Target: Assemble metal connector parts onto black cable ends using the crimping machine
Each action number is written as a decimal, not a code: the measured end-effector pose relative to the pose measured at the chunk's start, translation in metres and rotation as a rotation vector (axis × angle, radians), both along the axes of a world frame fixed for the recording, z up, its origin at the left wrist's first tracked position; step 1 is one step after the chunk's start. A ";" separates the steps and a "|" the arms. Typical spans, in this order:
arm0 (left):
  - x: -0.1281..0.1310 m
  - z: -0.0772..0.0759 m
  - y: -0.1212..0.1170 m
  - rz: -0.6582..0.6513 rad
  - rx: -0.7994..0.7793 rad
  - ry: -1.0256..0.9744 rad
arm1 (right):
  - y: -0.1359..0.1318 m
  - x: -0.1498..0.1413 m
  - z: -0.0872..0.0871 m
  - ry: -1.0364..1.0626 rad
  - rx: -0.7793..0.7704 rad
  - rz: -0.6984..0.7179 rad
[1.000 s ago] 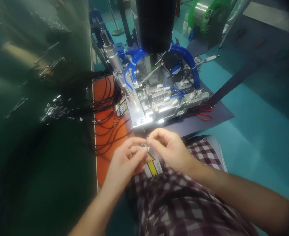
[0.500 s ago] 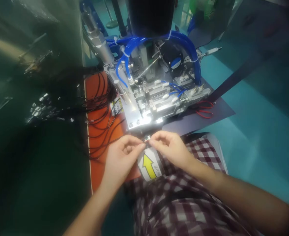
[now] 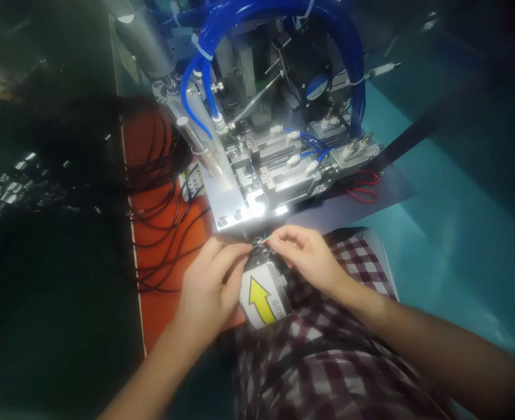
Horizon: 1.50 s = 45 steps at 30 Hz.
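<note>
My left hand (image 3: 216, 274) is closed in a pinch, its fingertips just in front of the machine's front edge. Across from it, my right hand (image 3: 305, 256) pinches a few thin coloured wires (image 3: 265, 240) between thumb and forefinger. The wires run across the small gap between both hands, and their ends are too small to make out. Beneath the fingertips is a small dark metal fixture (image 3: 258, 262). Closest to me, a white label plate with a yellow arrow (image 3: 260, 298) covers its near part.
A bench machine with metal slides (image 3: 279, 169) and thick blue air tubes (image 3: 354, 64) stands ahead. Black cables (image 3: 161, 233) loop over the orange bench top (image 3: 152, 315) at left. A red wire loop (image 3: 365, 189) lies at right. Checked cloth (image 3: 319, 361) covers my lap.
My view has moved nearer, so the machine looks larger. My left thumb has drawn back from the other hand, and the thin wires between the hands now show more clearly.
</note>
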<state>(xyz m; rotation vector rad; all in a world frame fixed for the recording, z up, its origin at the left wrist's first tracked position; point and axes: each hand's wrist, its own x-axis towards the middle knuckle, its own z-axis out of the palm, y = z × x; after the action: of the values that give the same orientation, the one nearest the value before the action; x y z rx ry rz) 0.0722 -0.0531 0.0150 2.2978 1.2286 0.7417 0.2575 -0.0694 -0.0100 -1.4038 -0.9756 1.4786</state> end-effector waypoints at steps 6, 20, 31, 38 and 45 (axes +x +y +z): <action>-0.005 0.000 0.000 -0.022 -0.017 0.011 | 0.001 -0.002 0.000 0.011 -0.040 0.017; -0.015 0.001 0.011 -0.169 0.004 0.058 | 0.005 0.000 -0.002 -0.036 -0.003 0.053; -0.017 -0.005 0.011 -0.155 0.069 0.079 | 0.009 0.000 -0.001 0.007 -0.031 0.068; -0.013 -0.004 0.010 -0.157 0.078 0.082 | 0.008 0.002 -0.002 -0.014 -0.016 0.076; -0.013 -0.003 0.010 -0.131 0.029 0.042 | 0.007 0.002 -0.003 -0.053 0.013 0.086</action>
<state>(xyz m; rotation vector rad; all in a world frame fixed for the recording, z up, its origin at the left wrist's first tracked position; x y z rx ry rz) 0.0592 -0.0436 0.0116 2.4021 1.0798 0.6721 0.2594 -0.0623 -0.0132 -1.4137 -1.0885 1.5012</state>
